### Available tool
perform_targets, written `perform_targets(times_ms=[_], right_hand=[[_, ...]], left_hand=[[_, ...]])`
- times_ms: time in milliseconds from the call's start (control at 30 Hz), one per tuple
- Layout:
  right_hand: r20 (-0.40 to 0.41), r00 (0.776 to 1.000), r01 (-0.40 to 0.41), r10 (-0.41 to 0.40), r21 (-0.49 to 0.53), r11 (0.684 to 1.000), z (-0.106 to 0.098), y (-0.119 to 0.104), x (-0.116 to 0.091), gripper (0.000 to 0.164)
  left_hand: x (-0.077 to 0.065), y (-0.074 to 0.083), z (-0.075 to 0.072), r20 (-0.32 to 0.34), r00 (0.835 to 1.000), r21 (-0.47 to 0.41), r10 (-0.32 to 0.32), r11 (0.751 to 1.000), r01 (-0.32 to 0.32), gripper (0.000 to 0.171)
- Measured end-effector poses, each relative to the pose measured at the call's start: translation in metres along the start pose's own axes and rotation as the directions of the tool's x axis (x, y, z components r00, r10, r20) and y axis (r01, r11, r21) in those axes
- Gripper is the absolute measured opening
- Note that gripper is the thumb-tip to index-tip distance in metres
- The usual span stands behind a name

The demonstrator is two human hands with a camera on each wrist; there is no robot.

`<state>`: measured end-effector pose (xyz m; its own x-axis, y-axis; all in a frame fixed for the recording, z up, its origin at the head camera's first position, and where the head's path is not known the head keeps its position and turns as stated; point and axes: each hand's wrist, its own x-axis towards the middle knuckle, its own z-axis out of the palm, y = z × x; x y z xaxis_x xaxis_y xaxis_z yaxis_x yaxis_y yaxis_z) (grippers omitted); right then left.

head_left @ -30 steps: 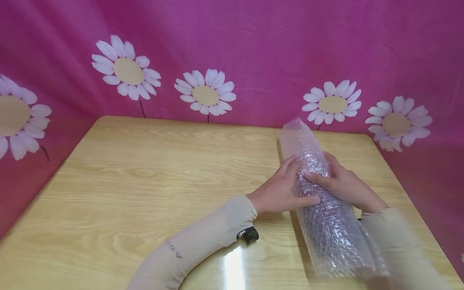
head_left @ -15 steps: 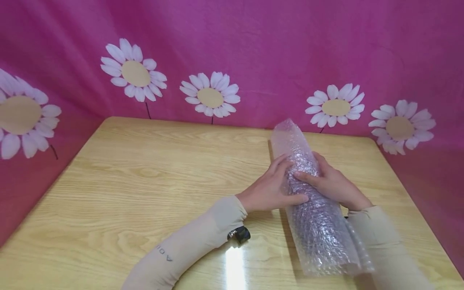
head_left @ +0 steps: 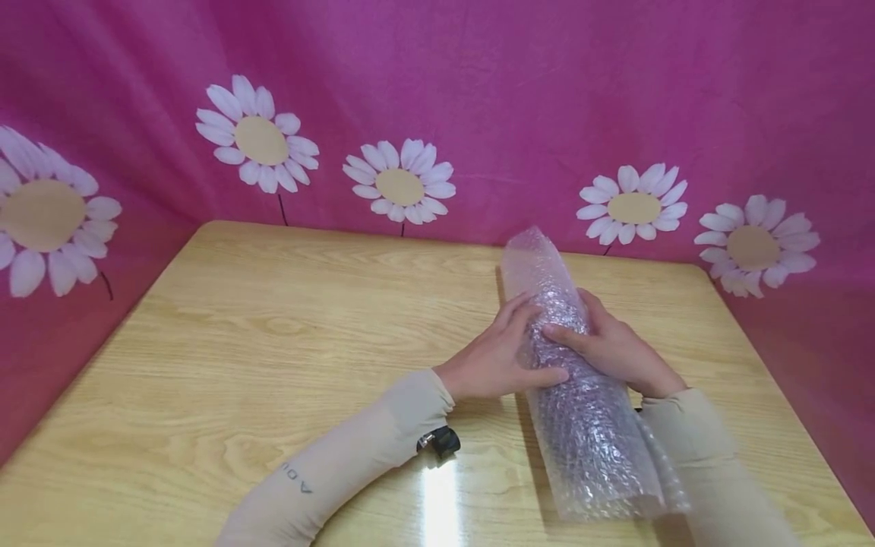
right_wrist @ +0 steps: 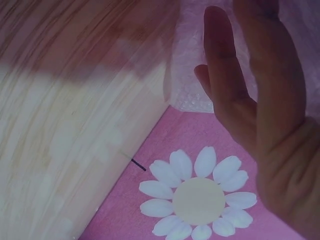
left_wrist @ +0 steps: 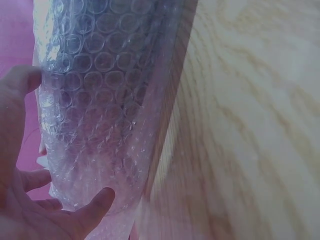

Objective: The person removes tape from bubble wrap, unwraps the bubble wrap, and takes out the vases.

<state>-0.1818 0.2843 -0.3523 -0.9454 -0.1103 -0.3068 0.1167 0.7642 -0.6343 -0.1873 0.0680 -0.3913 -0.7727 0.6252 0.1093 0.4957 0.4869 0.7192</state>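
A long bundle of clear bubble wrap (head_left: 588, 433) slants across the right half of the table, its far end near the back edge. Something darker shows through the wrap, too blurred to name. From the left side my left hand (head_left: 495, 353) holds the bundle, thumb on top. My right hand (head_left: 618, 349) grips it from the right, thumb over the top and the other fingers down the far side. In the left wrist view, round bubbles cover the wrap (left_wrist: 100, 90) beside the spread fingers. The right wrist view has the right hand (right_wrist: 270, 90) against the wrap's end (right_wrist: 190, 90).
The wood-grain table (head_left: 273, 342) reaches to a pink cloth (head_left: 478, 91) printed with large white daisies, which hangs at the back and both sides. A small black device (head_left: 440, 441) sits under the left wrist. Light glares off the table near the front.
Both hands and the bubble-wrap bundle have shifted left together across the table, keeping the same hold. The head view has turned slightly, so the daisies sit a little further right.
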Motion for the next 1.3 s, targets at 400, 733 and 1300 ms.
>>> perform_targets(times_ms=[400, 733, 1300], right_hand=[[0.011, 1.0, 0.004, -0.004, -0.019, 1.0, 0.009, -0.011, 0.002, 0.121], [0.01, 0.999, 0.036, -0.036, 0.002, 0.999, 0.017, -0.019, 0.006, 0.118], [0.011, 0.998, 0.064, -0.065, 0.069, 0.996, 0.032, -0.035, 0.009, 0.116]], left_hand=[[-0.011, -0.006, -0.008, -0.003, 1.0, 0.016, -0.009, 1.0, 0.009, 0.1], [-0.019, -0.01, -0.017, -0.003, 0.999, 0.028, -0.035, 0.999, 0.035, 0.101], [-0.034, -0.02, -0.032, 0.008, 0.998, 0.009, -0.063, 0.998, 0.063, 0.101]])
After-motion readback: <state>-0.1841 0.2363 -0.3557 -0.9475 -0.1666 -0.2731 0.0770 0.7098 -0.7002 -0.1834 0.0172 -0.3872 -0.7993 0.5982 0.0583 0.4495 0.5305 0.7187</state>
